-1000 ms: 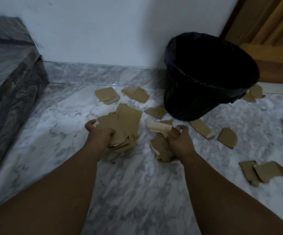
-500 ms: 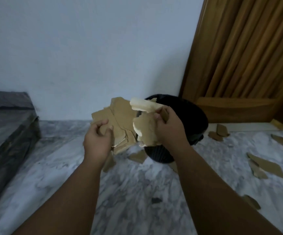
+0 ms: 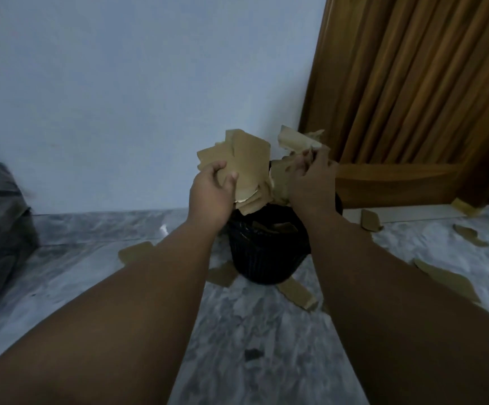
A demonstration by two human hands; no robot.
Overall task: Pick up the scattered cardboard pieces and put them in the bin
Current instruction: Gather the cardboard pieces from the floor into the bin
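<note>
now | left grip [image 3: 212, 188] clutching cardboard stack [image 3: 249, 162] upright | right grip [image 3: 310, 181] pinching scraps [image 3: 293, 141] (over bin [image 3: 266, 258])

Brown cardboard pieces [image 3: 247, 162] above black bin [image 3: 266, 258] (others scattered around).

Two arms show, both bare from the lower edge of the view to the fingertips. The left forearm [image 3: 138, 302] and the right forearm [image 3: 383, 287] look very broad near the camera and narrow steadily toward the wrists, a shape the wide lens exaggerates. Their surface is smooth and evenly shaded in the dim light, with little fine detail to read. The left hand [image 3: 211, 197] has a full, rounded back, and its thumb [image 3: 232, 178] ends in a short nail that catches a little light. The right hand [image 3: 310, 185] is broad across its back; its fingers [image 3: 310, 159] are slightly blurred, so their nails cannot be made out
</note>
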